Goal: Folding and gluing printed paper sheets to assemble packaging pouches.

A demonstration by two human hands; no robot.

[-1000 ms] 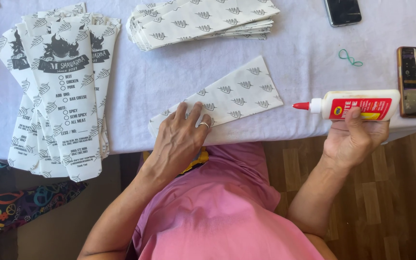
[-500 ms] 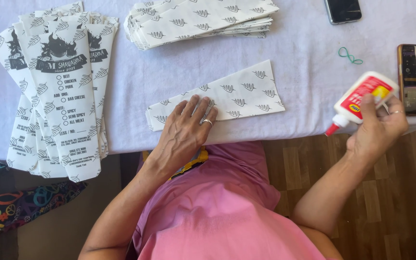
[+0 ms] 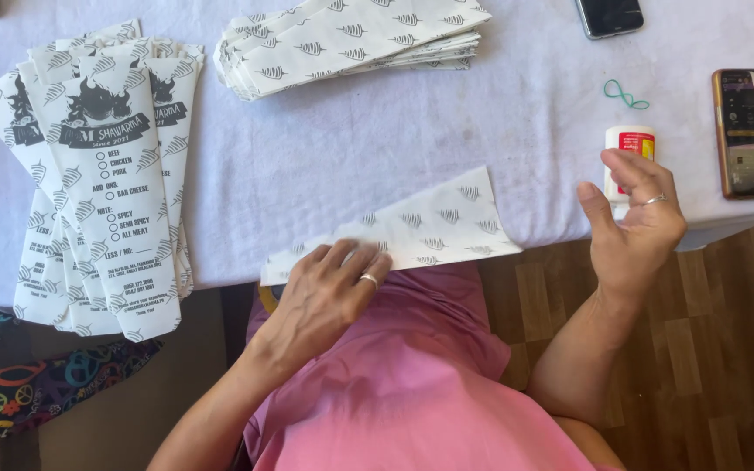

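My left hand (image 3: pixel 329 288) lies flat on the near end of a folded white paper sheet (image 3: pixel 447 222) with a small leaf pattern. The sheet lies slanted along the front edge of the table's pale cloth (image 3: pixel 351 148). At the table's right front edge a white glue bottle (image 3: pixel 630 139) with a red label stands upright. My right hand (image 3: pixel 634 218) is just in front of the bottle, fingers spread and palm showing, and hides its lower part. Nothing is gripped in that hand.
A stack of the same patterned sheets (image 3: pixel 351 39) lies at the back. A fanned pile of printed paper bags (image 3: pixel 102 174) hangs over the left front edge. Two phones (image 3: pixel 748 131) (image 3: pixel 608 16) and a green rubber band (image 3: pixel 626 93) lie at the right.
My right hand carried the glue bottle from lying sideways to tilted, then set it upright on the table and let go. My left hand slid slightly along the sheet.
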